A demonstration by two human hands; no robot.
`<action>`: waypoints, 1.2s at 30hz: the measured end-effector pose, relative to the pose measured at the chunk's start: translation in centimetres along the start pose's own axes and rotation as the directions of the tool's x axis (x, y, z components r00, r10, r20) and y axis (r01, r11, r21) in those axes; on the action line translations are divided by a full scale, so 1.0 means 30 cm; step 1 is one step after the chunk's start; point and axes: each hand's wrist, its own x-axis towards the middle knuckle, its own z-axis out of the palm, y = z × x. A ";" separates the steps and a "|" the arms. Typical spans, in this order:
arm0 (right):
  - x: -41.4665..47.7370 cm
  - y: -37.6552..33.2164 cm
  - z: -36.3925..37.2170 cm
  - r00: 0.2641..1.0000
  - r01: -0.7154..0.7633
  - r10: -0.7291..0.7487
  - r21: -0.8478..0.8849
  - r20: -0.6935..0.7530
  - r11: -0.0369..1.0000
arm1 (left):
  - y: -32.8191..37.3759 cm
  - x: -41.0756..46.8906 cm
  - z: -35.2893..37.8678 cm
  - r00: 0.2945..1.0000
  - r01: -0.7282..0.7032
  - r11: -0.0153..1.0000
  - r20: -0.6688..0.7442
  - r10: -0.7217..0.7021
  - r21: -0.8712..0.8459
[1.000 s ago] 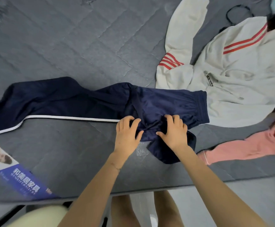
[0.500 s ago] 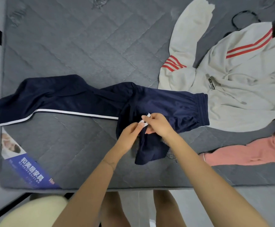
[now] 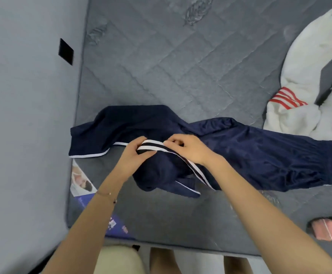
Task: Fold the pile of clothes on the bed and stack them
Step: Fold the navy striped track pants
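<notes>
Left hand [image 3: 134,155]: pinches the white stripe of the trousers [image 3: 259,155].
Right hand [image 3: 188,148]: grips the same stripe (just beside the left).
Sweatshirt [image 3: 299,107]: far right.

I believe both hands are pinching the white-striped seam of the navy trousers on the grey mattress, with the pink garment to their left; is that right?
Not quite: the head view shows the pink garment to their right. The left hand and right hand do pinch the navy trousers.
</notes>
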 end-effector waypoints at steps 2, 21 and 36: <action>0.063 -0.045 0.050 0.998 -0.055 0.055 -0.043 0.013 0.998 | -0.038 0.028 -0.127 0.999 -0.013 0.998 -0.043 0.015 0.057; 0.250 -0.228 0.224 0.991 0.059 -0.053 0.043 -0.120 0.997 | -0.045 0.213 -0.477 0.977 0.007 0.800 -0.175 0.123 0.600; 0.222 -0.253 0.090 0.701 0.106 -0.091 -0.022 -0.707 0.994 | 0.110 0.210 -0.490 0.629 -0.511 0.622 -0.236 0.741 0.593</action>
